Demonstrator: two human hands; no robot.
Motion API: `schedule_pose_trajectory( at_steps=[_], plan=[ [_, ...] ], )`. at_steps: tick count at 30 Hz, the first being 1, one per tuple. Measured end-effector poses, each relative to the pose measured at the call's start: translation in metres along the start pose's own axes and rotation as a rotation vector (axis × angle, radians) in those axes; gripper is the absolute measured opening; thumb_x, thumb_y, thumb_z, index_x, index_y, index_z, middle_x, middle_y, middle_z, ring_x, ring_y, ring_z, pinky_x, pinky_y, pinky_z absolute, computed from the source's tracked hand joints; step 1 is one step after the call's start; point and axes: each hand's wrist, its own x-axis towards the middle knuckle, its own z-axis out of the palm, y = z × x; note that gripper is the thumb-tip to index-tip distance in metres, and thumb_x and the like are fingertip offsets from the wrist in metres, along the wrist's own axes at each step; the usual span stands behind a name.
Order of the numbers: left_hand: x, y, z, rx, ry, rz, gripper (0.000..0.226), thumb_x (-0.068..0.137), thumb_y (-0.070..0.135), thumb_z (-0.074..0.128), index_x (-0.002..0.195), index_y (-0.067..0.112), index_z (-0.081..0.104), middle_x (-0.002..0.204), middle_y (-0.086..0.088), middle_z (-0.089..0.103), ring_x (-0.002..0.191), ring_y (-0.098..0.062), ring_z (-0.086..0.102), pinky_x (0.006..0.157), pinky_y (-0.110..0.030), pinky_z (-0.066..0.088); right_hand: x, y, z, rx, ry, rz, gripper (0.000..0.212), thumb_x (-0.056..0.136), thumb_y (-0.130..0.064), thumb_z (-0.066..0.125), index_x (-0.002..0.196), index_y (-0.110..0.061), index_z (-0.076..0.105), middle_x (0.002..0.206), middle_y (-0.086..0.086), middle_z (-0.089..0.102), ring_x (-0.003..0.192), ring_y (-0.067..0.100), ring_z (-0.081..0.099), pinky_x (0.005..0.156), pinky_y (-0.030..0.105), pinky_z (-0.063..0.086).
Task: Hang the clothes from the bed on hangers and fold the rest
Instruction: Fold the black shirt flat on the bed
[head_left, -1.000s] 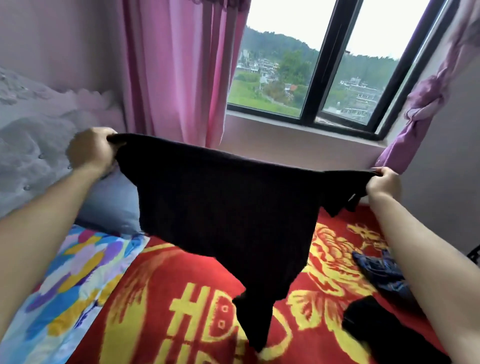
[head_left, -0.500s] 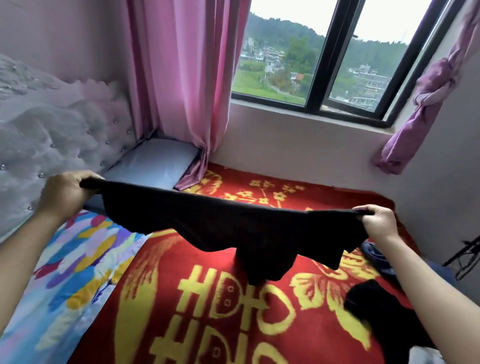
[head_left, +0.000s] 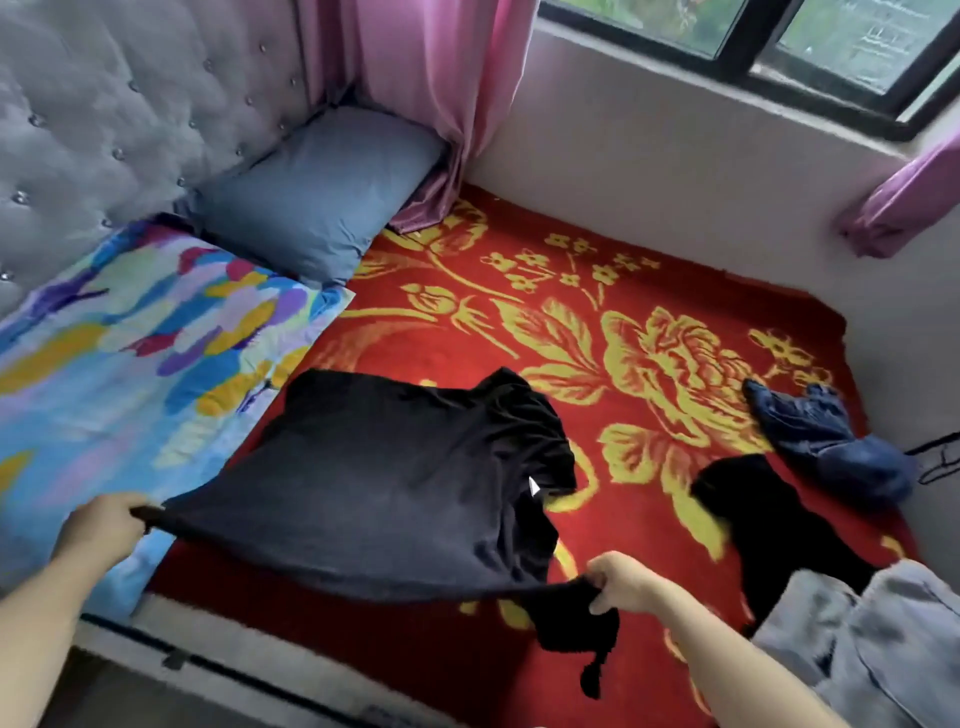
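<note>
Progress looks early to me: left hand (head_left: 101, 525) and right hand (head_left: 621, 579) each pinch the black shirt (head_left: 395, 467), spread unfolded on the bed (head_left: 467, 332); dark garment (head_left: 769, 519), blue garment (head_left: 831, 447) and jeans (head_left: 883, 644) lie loose.

Grey tufted headboard (head_left: 104, 104) left; pink curtain (head_left: 431, 78) in corner; dark-framed window (head_left: 750, 47) above pale wall (head_left: 675, 171); daylight.

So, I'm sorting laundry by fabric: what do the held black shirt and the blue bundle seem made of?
The black shirt: soft matte knit, probably cotton jersey; it drapes limply. The blue bundle: likely denim, mottled indigo with stiff creases, though blurred.
</note>
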Motion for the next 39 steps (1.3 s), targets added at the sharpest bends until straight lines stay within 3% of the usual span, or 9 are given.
schedule_pose_trajectory(
  at_steps=[5,7,10,13,18,25,32,35,39],
  plan=[
    [-0.071,-0.031,0.030,0.033,-0.045,-0.140,0.033,0.075,-0.018,0.054,0.097,-0.002,0.072,0.105,-0.027,0.066,0.097,-0.044,0.060,0.078,-0.043,0.046,0.013,-0.027,0.064,-0.161,-0.238,-0.091,0.027,0.079,-0.017,0.066,0.104,-0.006,0.065,0.099,0.010,0.063,0.082,0.012,0.048,0.047,0.007,0.029],
    [-0.089,-0.026,0.042,0.090,-0.097,-0.124,0.038,0.074,-0.013,0.055,0.107,0.000,0.069,0.116,-0.025,0.062,0.106,-0.040,0.058,0.087,-0.041,0.045,0.017,-0.033,0.080,-0.152,-0.253,-0.085,0.030,0.080,-0.018,0.064,0.109,-0.012,0.065,0.112,0.006,0.065,0.088,0.014,0.054,0.057,0.010,0.035],
    [-0.119,0.000,0.066,0.109,-0.192,-0.086,0.037,0.084,0.000,0.055,0.119,0.005,0.063,0.128,-0.022,0.054,0.111,-0.037,0.054,0.092,-0.039,0.044,0.024,-0.037,0.086,-0.163,-0.179,-0.042,0.021,0.082,-0.018,0.056,0.100,-0.011,0.065,0.106,0.007,0.065,0.101,0.024,0.059,0.068,0.023,0.038],
    [-0.148,0.039,0.094,0.102,-0.246,-0.001,0.033,0.091,0.010,0.052,0.122,0.010,0.060,0.134,-0.015,0.049,0.115,-0.033,0.050,0.093,-0.039,0.044,0.036,-0.032,0.085,-0.160,-0.139,0.004,0.011,0.084,-0.016,0.051,0.079,-0.009,0.059,0.083,0.006,0.058,0.090,0.026,0.060,0.061,0.026,0.037],
    [-0.187,0.095,0.159,0.102,-0.361,0.153,0.031,0.094,0.019,0.050,0.125,0.020,0.056,0.137,0.000,0.046,0.122,-0.019,0.043,0.093,-0.032,0.042,0.068,-0.017,0.085,-0.067,0.011,0.119,0.028,0.088,-0.023,0.050,0.112,-0.014,0.059,0.119,0.007,0.058,0.114,0.026,0.051,0.084,0.032,0.045],
    [-0.207,0.124,0.241,0.156,-0.472,0.231,0.041,0.098,0.028,0.042,0.139,0.031,0.039,0.147,0.011,0.032,0.131,-0.009,0.030,0.097,-0.024,0.038,0.137,0.020,0.095,0.363,0.163,0.344,0.045,0.091,-0.030,0.052,0.130,-0.008,0.045,0.129,0.008,0.054,0.117,0.026,0.052,0.083,0.032,0.042],
    [-0.202,0.141,0.289,0.220,-0.445,0.326,0.048,0.098,0.032,0.039,0.145,0.034,0.027,0.149,0.015,0.024,0.133,-0.006,0.027,0.100,-0.023,0.036,0.203,0.029,0.109,0.796,0.348,0.448,0.040,0.082,-0.034,0.068,0.112,-0.013,0.050,0.123,0.009,0.057,0.090,0.020,0.057,0.065,0.028,0.041],
    [-0.204,0.148,0.304,0.270,-0.475,0.374,0.049,0.098,0.034,0.039,0.145,0.035,0.024,0.150,0.014,0.021,0.134,-0.006,0.027,0.103,-0.024,0.033,0.223,0.023,0.125,0.758,0.300,0.573,0.061,0.081,-0.039,0.069,0.125,-0.007,0.040,0.120,0.009,0.052,0.105,0.028,0.056,0.080,0.032,0.046],
    [-0.206,0.157,0.309,0.273,-0.515,0.389,0.049,0.098,0.034,0.040,0.145,0.035,0.026,0.150,0.013,0.022,0.133,-0.008,0.028,0.102,-0.027,0.036,0.228,0.022,0.140,0.678,0.306,0.626,0.030,0.091,-0.025,0.056,0.114,-0.008,0.052,0.117,0.011,0.060,0.110,0.031,0.056,0.079,0.030,0.040]
  ],
)
